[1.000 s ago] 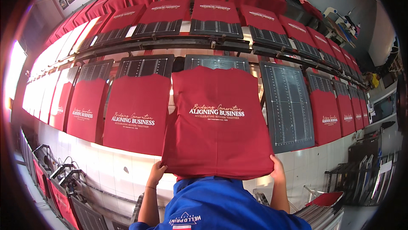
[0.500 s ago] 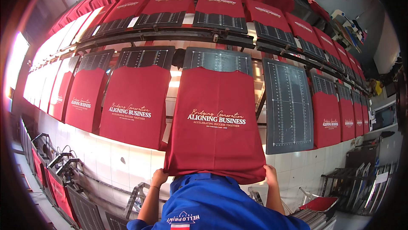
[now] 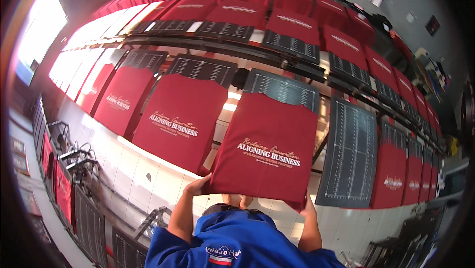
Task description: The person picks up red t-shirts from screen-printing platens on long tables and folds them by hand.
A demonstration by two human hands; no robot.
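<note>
A dark red T-shirt with white and gold lettering is stretched over a black gridded printing board in front of me. The board's far end shows bare beyond the shirt's upper edge. At the hem's left corner my left hand is closed on the fabric. My right hand grips the right corner, where the cloth bunches to a point. Both arms reach forward from my blue shirt, and the hem hangs a little away from my body. Fingertips are partly hidden by the cloth.
Another printed red shirt covers the board on the left. To the right stands a bare black board. Dark metal rails run behind, with more rows of shirt-covered boards beyond. Metal frames and cables are at lower left.
My view has tilted and swung, so the rows slant. The hem has moved away from my waist, with both hands still gripping it, and my feet now show below it.
</note>
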